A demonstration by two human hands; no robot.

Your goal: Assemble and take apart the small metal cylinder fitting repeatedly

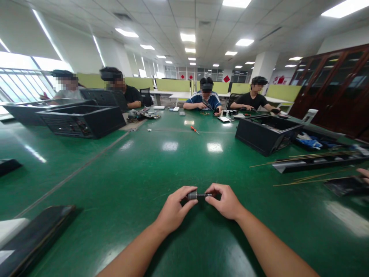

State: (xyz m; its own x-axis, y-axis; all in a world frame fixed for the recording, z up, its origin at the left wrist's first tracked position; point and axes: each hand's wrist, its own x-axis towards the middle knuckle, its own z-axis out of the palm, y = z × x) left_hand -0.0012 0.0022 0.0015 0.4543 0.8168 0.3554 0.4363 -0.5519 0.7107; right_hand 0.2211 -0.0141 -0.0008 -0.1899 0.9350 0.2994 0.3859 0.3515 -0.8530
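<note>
My left hand [173, 209] is gripping a dark cylindrical piece [192, 195] — thumb on one side, fingers on the other, opened only as wide as the piece itself. Opposite, my right hand [227, 202] is pinching the end of its thin shaft [201, 195], thumb and fingers nearly meeting! The piece is lying roughly level between both hands, out over the green counter [144, 169]; I can't tell whether anything is touching the surface.

Moving outward, a screwdriver [194, 129] with an orange handle is lying well ahead. On the near left, a long dark panel [43, 236] is resting near the counter's edge. Over on the right, a metal channel [314, 162] is sitting among thin yellowish rods [305, 179], and another person's hand [364, 174] is poking in at the edge of my view.

Farther out, an open black case [253, 134] is standing to the right, a second black case [100, 121] to the left — and across the counter, a person in blue [198, 100] is holding a dark tool.
</note>
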